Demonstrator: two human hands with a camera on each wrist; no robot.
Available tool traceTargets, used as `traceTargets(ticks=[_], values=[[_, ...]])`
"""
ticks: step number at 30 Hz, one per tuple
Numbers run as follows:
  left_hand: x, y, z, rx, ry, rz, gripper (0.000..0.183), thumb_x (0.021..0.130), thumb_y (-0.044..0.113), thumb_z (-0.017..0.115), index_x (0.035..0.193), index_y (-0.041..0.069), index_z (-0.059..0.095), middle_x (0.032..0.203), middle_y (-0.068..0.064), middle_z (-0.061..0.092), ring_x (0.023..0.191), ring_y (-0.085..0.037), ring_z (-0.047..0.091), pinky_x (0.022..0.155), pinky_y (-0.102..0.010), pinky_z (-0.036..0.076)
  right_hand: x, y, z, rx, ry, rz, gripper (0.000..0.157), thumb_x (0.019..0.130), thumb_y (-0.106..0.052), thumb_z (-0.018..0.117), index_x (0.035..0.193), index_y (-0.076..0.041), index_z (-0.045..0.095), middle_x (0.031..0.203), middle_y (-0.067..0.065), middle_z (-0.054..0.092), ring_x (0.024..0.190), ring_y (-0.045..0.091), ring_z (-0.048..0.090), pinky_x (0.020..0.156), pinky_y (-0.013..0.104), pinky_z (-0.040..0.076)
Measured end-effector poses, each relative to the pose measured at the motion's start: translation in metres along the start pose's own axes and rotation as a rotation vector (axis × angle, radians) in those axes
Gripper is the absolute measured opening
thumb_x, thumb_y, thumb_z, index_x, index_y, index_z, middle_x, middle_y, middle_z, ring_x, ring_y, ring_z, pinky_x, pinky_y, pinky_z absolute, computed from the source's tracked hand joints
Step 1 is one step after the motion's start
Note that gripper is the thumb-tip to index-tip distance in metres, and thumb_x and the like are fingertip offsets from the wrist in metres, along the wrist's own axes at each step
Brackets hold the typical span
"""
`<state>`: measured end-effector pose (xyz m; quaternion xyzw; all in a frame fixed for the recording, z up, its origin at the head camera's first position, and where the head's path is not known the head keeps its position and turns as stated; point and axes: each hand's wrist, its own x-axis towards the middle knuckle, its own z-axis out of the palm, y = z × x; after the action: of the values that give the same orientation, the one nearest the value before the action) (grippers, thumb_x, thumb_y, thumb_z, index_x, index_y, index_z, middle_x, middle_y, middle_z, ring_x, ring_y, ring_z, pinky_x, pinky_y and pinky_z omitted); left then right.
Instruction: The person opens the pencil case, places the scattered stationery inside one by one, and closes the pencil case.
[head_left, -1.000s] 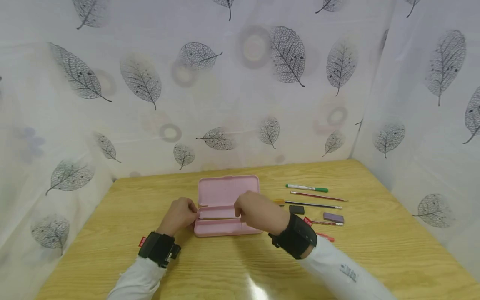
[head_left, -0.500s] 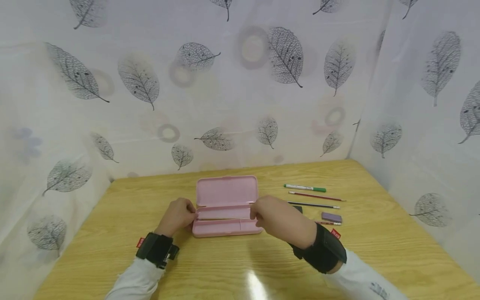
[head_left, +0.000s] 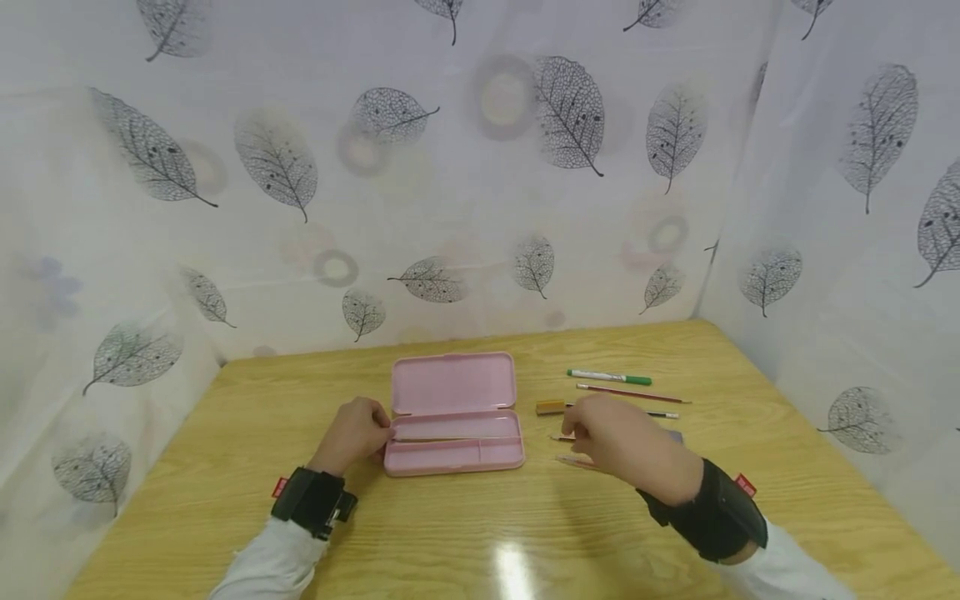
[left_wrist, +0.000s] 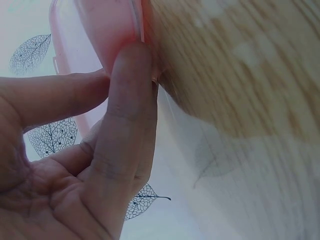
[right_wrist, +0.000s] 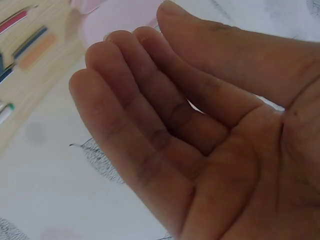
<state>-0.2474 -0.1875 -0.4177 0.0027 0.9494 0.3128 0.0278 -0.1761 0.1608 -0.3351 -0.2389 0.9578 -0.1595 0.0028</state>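
Note:
On the table lies a pink pencil case (head_left: 453,454), its lid (head_left: 453,383) raised at the back. A slim pencil (head_left: 450,439) lies lengthwise inside it. My left hand (head_left: 352,435) pinches the case's left end between thumb and fingers; the left wrist view shows the fingers (left_wrist: 131,75) at its pink wall. My right hand (head_left: 626,442) is above the loose stationery to the right, holding nothing, its fingers (right_wrist: 107,100) loosely bent. Under it show the tips of a dark pencil (head_left: 562,437) and a reddish one (head_left: 573,461); the rest of both is hidden.
Behind the right hand lie a green-capped marker (head_left: 609,377), a red pencil (head_left: 637,393) and a dark pencil's end (head_left: 663,414). An orange-yellow piece (head_left: 551,407) lies right of the case. A purple eraser (head_left: 677,436) is mostly covered. Leaf-print curtain (head_left: 450,167) surrounds the table.
My right hand has moved right, from over the pencil case to the loose stationery, leaving the slim pencil in the case. My left hand has stayed at the case's left end.

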Motion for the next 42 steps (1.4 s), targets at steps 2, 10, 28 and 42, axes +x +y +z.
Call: traceTargets(ticks=[2, 10, 28, 42], values=[[0.000, 0.000, 0.000, -0.001, 0.000, 0.001, 0.010, 0.081, 0.005, 0.074, 0.079, -0.001, 0.066, 0.071, -0.010, 0.064, 0.053, -0.015, 0.061, 0.050, -0.031, 0.053, -0.003, 0.010, -0.001, -0.002, 0.016, 0.000, 0.012, 0.078, -0.002, 0.077, 0.089, -0.006, 0.074, 0.075, 0.001, 0.068, 0.064, 0.009, 0.056, 0.060, 0.032, 0.052], [-0.004, 0.002, 0.001, -0.006, -0.010, 0.000, 0.010, 0.082, 0.005, 0.073, 0.079, -0.001, 0.066, 0.071, -0.011, 0.064, 0.053, -0.015, 0.061, 0.050, -0.030, 0.053, -0.013, 0.052, 0.000, 0.034, 0.005, 0.054, 0.013, 0.079, -0.004, 0.077, 0.092, -0.005, 0.074, 0.075, 0.001, 0.067, 0.065, 0.010, 0.057, 0.060, 0.033, 0.053], [-0.003, 0.002, -0.004, 0.003, -0.012, 0.006, 0.009, 0.083, 0.005, 0.073, 0.081, -0.002, 0.067, 0.072, -0.011, 0.065, 0.054, -0.015, 0.061, 0.050, -0.030, 0.053, -0.007, 0.057, 0.030, 0.053, -0.042, 0.097, 0.012, 0.075, 0.001, 0.076, 0.085, -0.005, 0.076, 0.076, 0.004, 0.069, 0.062, 0.010, 0.055, 0.059, 0.034, 0.052], [-0.002, 0.002, -0.003, -0.001, -0.012, 0.018, 0.010, 0.082, 0.005, 0.073, 0.079, -0.002, 0.066, 0.071, -0.011, 0.065, 0.052, -0.015, 0.062, 0.049, -0.030, 0.053, -0.003, 0.064, 0.048, 0.064, -0.012, 0.107, 0.019, 0.068, 0.009, 0.074, 0.074, -0.009, 0.075, 0.074, 0.003, 0.069, 0.060, 0.011, 0.051, 0.057, 0.031, 0.049]])
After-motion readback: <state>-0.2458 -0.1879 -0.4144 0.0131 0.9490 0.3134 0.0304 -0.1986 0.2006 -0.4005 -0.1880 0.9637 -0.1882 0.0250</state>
